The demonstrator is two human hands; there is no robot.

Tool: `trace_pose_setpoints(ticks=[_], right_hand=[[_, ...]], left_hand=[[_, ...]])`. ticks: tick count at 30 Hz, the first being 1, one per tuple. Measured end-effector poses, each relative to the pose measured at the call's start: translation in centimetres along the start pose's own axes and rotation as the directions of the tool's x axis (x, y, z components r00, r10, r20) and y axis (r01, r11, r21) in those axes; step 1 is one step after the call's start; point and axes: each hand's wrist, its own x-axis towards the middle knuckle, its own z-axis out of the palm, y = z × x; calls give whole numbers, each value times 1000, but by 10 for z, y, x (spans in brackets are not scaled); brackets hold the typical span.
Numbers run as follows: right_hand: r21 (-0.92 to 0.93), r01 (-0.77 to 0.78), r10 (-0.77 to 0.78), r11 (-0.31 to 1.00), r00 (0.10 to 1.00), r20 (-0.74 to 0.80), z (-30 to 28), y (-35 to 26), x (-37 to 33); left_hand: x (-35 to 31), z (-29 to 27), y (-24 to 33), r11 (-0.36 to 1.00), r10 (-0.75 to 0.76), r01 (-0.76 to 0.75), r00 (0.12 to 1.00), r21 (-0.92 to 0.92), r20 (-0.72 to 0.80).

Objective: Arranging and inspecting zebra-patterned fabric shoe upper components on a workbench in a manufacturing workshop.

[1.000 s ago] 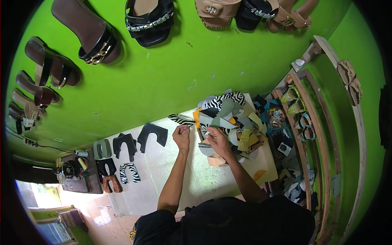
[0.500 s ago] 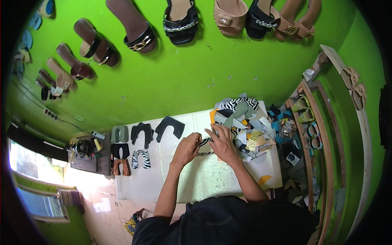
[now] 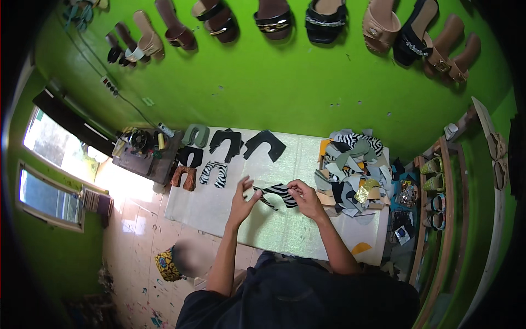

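Since the earlier views, both hands have come away from the heap of cut pieces and now sit over the middle of the white table (image 3: pixel 219 214); the view has swung left, bringing more of the window side into frame. Left hand (image 3: pixel 241 200) is raised above the table top, fingers partly spread, thumb and forefinger at the left end of the zebra-striped piece (image 3: pixel 276 193); whether it pinches that end or only touches it cannot be told at this size. Right hand (image 3: pixel 307 198) is closed on the right end of the same piece, fingers curled over it; the zebra-striped piece is thus held between the two hands, just above the table, near its centre.

Heap of cut pieces (image 3: pixel 353 170) lies at the right end of the table, grey, black, striped and gold mixed; well apart from the hands. Black cut shapes (image 3: pixel 264 145) lie flat in a row along the far edge, with a grey-green one beside them; a small striped pair (image 3: pixel 213 174) and a brown pair (image 3: pixel 183 177) lie nearer the left corner. Sandals (image 3: pixel 326 21) hang on the green wall above.
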Motion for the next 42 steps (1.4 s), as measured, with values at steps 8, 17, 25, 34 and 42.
trace_pose_setpoints(ticks=[8,17,25,34,42], right_hand=[[413,-158,160,897,987,31,76,-2,4],[150,-147,167,978,977,-133,206,6,-16],[-222,-141,160,965,984,72,290,-5,-18],[-263,-88,109,961,992,63,322,14,13],[-306,-123,146,944,988,53,322,29,61]], left_hand=[[-54,-67,-51,770,-359,436,900,-465,249],[-115,-180,-112,758,-308,292,948,-583,76],[-145,-259,-154,779,-334,279,942,-561,5],[-109,-294,-187,881,-279,270,960,-388,35],[-47,-306,-214,976,-204,202,979,-76,-27]])
